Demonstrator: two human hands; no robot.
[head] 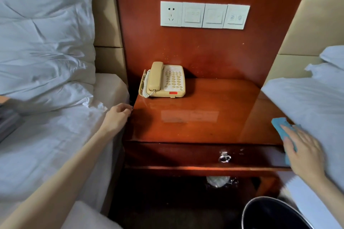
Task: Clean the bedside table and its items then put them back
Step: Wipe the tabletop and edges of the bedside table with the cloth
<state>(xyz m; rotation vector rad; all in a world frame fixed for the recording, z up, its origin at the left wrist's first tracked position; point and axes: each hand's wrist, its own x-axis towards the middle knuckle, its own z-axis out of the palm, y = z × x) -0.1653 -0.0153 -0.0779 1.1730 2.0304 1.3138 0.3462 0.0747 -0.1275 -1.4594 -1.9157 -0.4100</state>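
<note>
A glossy red-brown bedside table (204, 122) stands between two beds. A cream corded telephone (163, 81) sits on its back left corner, handset in the cradle. My left hand (117, 117) rests at the table's left edge, fingers loosely curled and holding nothing. My right hand (305, 152) lies with straight fingers on a blue cloth (279, 126), pressing it against the table's front right corner. The cloth hangs partly over the drawer front, and my hand covers most of it.
The drawer (186, 154) is closed, with a metal ring pull (224, 157). White bedding (46, 61) lies left, a white sheet (316, 102) right. A dark bin (270, 214) stands on the floor at lower right. A switch panel (204, 15) is on the wall.
</note>
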